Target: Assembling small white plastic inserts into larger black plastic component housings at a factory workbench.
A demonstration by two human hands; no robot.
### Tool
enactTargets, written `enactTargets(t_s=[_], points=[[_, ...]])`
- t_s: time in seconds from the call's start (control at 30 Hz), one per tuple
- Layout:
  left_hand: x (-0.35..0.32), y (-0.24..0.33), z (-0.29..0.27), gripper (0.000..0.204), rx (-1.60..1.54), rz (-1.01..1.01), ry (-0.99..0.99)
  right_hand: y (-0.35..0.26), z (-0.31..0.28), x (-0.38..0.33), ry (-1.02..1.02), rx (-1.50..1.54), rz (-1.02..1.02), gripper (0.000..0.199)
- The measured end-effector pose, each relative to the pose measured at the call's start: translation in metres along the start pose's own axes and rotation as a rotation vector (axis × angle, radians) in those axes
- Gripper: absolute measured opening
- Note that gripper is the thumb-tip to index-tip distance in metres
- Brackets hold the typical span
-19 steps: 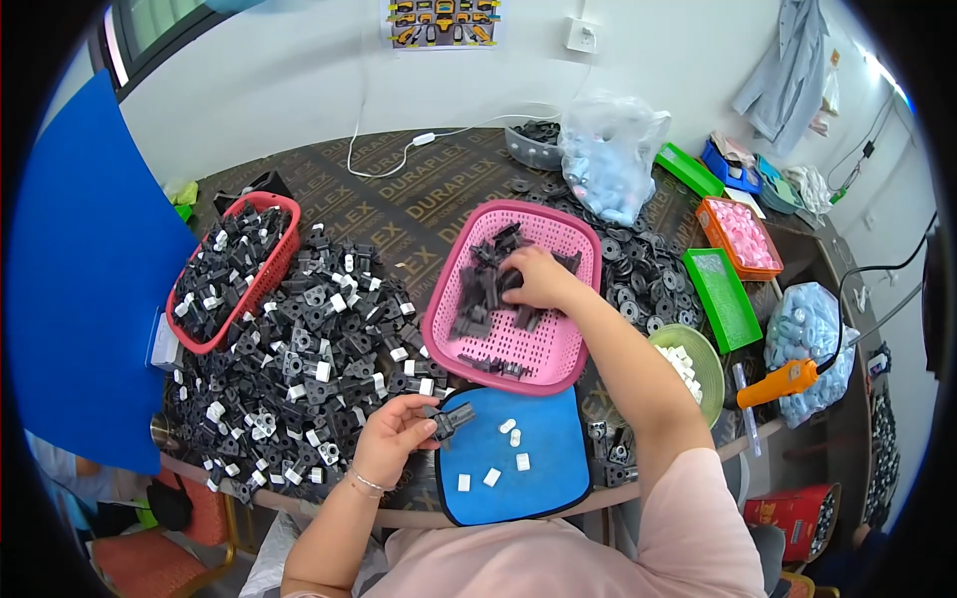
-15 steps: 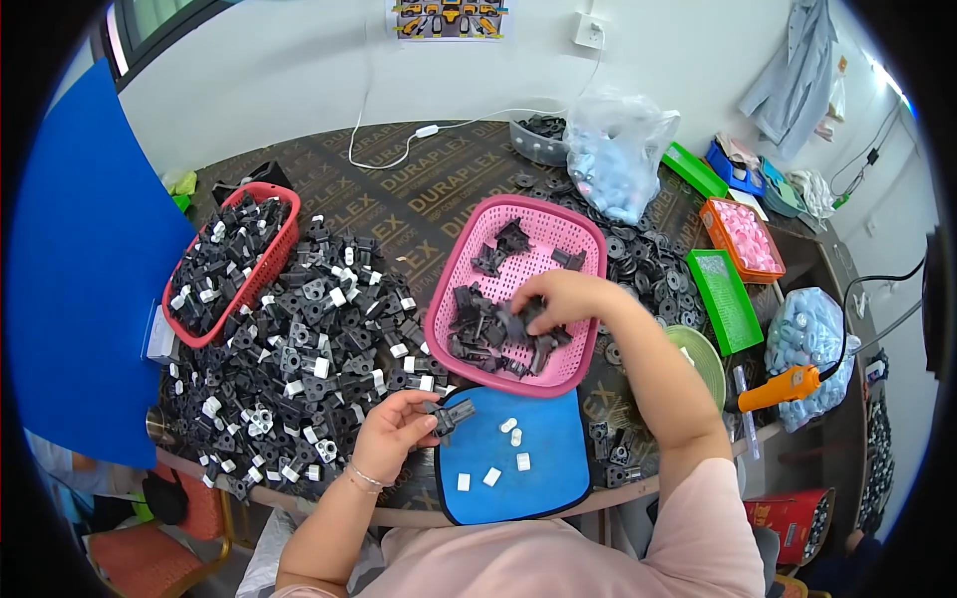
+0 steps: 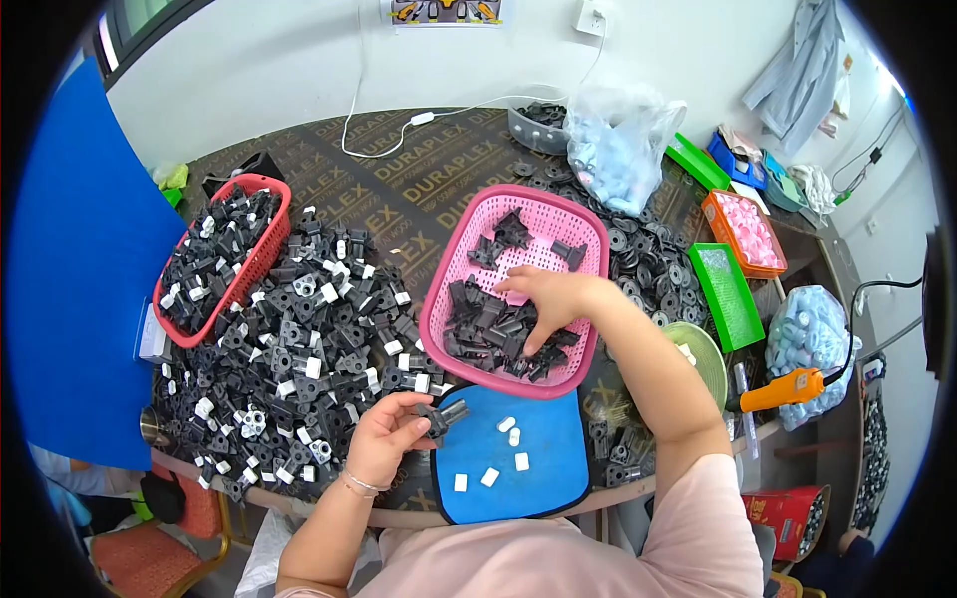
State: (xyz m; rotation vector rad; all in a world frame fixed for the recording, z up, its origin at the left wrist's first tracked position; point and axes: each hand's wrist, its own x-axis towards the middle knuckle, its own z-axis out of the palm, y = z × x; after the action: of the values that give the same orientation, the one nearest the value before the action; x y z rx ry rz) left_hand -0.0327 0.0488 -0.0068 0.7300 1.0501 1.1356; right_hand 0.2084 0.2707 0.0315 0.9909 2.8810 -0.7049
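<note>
Black plastic part (image 3: 444, 416) in left hand (image 3: 384, 439) grip, right hand (image 3: 546, 304) spread open in pink basket (image 3: 588, 229)

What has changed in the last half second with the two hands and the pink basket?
The right hand slid from the far side of the pink basket toward the near end and now digs its fingers into the heap of black parts there. The left hand stayed at the edge of the blue mat, its grip unchanged on a small black part. The white pieces lie as before.
</note>
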Motion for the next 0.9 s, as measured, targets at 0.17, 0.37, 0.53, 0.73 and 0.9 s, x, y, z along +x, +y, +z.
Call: enactTargets(t_s=[0.17, 0.37, 0.53, 0.73, 0.9], points=[[-0.001, -0.002, 0.000, 0.025, -0.005, -0.006, 0.013, 0.007, -0.004, 0.019, -0.038, 0.043, 0.161, 0.050], [0.000, -0.006, 0.000, 0.025, -0.002, -0.010, -0.027, 0.019, -0.025, 0.002, 0.382, -0.085, 0.171, 0.032], [0.003, -0.009, -0.001, 0.025, 0.009, -0.014, -0.025, 0.005, -0.026, -0.008, 0.188, -0.128, 0.132, 0.029], [0.003, -0.012, 0.003, 0.025, 0.017, -0.036, -0.038, 0.001, -0.003, -0.017, 0.016, -0.271, 0.191, 0.033], [0.003, -0.013, 0.005, 0.025, 0.020, -0.051, -0.034, -0.002, 0.011, -0.023, -0.121, -0.260, 0.285, 0.035]])
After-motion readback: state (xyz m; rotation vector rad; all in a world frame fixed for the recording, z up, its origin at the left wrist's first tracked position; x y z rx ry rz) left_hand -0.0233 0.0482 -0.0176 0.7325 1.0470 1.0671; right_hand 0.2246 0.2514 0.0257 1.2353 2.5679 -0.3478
